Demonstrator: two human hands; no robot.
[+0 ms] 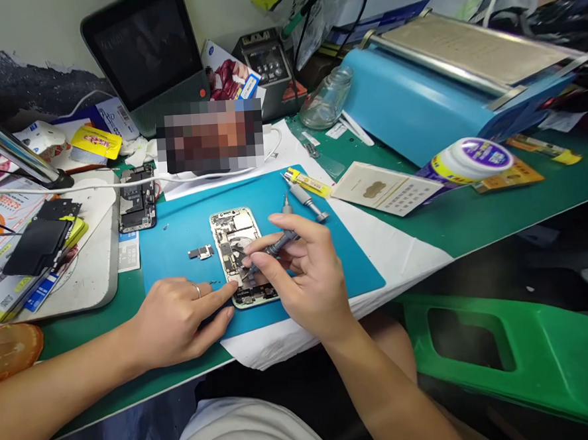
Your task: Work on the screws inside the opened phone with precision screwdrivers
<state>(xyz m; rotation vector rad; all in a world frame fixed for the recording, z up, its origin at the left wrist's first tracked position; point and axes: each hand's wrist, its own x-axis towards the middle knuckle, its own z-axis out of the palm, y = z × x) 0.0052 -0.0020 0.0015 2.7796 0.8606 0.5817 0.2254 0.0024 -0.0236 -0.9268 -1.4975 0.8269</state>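
A phone [226,251] lies opened on the blue mat [175,227], its circuit boards and inner parts exposed. My left hand [180,316] rests at the phone's lower left, index finger stretched out and touching its edge, the other fingers partly bent, holding nothing. Over the phone, my right hand [310,272] pinches a grey screwdriver [278,242] between thumb and fingers; its lower end is partly hidden by the fingers. Left of the phone sits a small detached phone part [201,252]. Another grey screwdriver [309,201] lies beyond my right hand.
A second opened phone [137,200] lies at the mat's upper left. Behind stand a dark screen [146,46], a glass jar [327,98] and a blue machine [416,93]. A card [386,188] and a white tub [474,160] are on the right; a green stool [521,352] stands below.
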